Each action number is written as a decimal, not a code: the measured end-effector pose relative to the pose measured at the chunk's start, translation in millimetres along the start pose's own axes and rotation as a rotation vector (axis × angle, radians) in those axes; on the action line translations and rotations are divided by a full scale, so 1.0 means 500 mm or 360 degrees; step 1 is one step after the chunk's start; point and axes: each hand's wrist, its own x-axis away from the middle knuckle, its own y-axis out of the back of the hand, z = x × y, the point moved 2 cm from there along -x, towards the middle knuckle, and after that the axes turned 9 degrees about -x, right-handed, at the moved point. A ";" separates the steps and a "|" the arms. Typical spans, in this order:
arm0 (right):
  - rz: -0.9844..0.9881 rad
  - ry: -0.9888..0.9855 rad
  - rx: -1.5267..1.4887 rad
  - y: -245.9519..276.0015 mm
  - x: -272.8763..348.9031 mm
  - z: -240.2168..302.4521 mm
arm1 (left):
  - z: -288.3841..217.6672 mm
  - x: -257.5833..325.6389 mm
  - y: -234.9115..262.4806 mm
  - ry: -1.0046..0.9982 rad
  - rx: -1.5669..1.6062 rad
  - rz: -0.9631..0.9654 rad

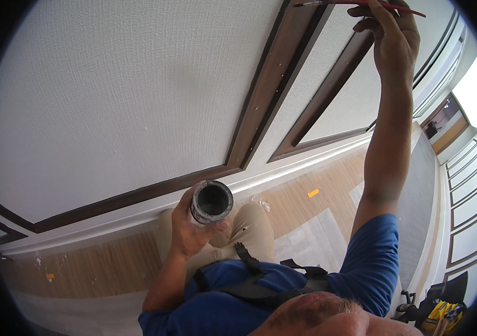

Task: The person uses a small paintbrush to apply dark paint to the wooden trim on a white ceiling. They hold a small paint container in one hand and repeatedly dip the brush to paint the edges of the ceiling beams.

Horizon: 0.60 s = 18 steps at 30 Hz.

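My left hand [188,229] is wrapped round a dark, paint-stained cup [210,219], held upright above my knees. The cup's inside looks dark, and how full it is I cannot tell. High at the upper right, my right hand [396,36] grips a thin artist's paintbrush [339,2] with a red handle. Its dark bristle tip points left, close to the brown wooden moulding [275,73] on the wall. Whether the bristles touch the wood I cannot tell.
White textured wall panels [137,101] rise in front of me, above a white baseboard [263,180]. Protective sheeting [316,241] covers parts of the wooden floor [300,173]. Orange tape [313,193] marks the floor. A black and yellow bag [442,313] stands at the lower right.
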 end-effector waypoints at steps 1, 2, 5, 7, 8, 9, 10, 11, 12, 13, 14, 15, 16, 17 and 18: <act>-0.0009 -0.0013 0.0021 -0.002 0.002 0.005 | 0.000 0.000 0.000 0.0015 0.0007 0.0008; -0.0010 -0.0035 0.0075 -0.005 0.004 0.004 | 0.001 0.000 0.000 0.0014 0.0018 0.0012; -0.0032 -0.0072 0.0182 -0.014 0.007 0.002 | 0.000 -0.003 -0.004 0.0011 0.0043 0.0028; -0.0049 -0.0059 0.0175 -0.022 0.010 0.005 | -0.002 -0.004 -0.004 0.0012 0.0057 0.0024; -0.0053 -0.0042 0.0161 -0.021 0.009 0.006 | -0.004 -0.004 -0.003 0.0006 0.0048 0.0025; -0.0058 -0.0029 0.0153 -0.016 0.009 0.008 | -0.005 -0.004 -0.003 0.0002 0.0043 0.0029; -0.0062 -0.0015 0.0144 -0.014 0.009 0.010 | -0.005 -0.003 -0.003 -0.0001 0.0038 0.0033; -0.0038 -0.0010 0.0189 -0.017 0.012 0.011 | -0.002 -0.003 -0.002 -0.0020 0.0015 0.0021; -0.0016 -0.0005 0.0241 -0.021 0.016 0.014 | 0.003 -0.004 -0.001 -0.0040 -0.0004 0.0017; 0.0005 0.0000 0.0293 -0.025 0.019 0.016 | 0.006 -0.004 -0.001 -0.0059 -0.0024 0.0011; 0.0004 -0.0013 0.0317 -0.030 0.019 0.017 | 0.005 -0.004 -0.002 -0.0049 -0.0001 0.0015; 0.0004 -0.0026 0.0339 -0.036 0.019 0.015 | 0.003 -0.004 -0.003 -0.0038 0.0019 0.0015; 0.0003 -0.0039 0.0360 -0.039 0.019 0.014 | 0.001 -0.005 -0.004 -0.0027 0.0040 0.0015; 0.0012 -0.0019 0.0341 -0.039 0.018 0.013 | -0.001 -0.005 -0.004 -0.0023 0.0029 0.0022; 0.0021 0.0001 0.0324 -0.037 0.017 0.011 | -0.003 -0.005 -0.004 -0.0021 0.0019 0.0029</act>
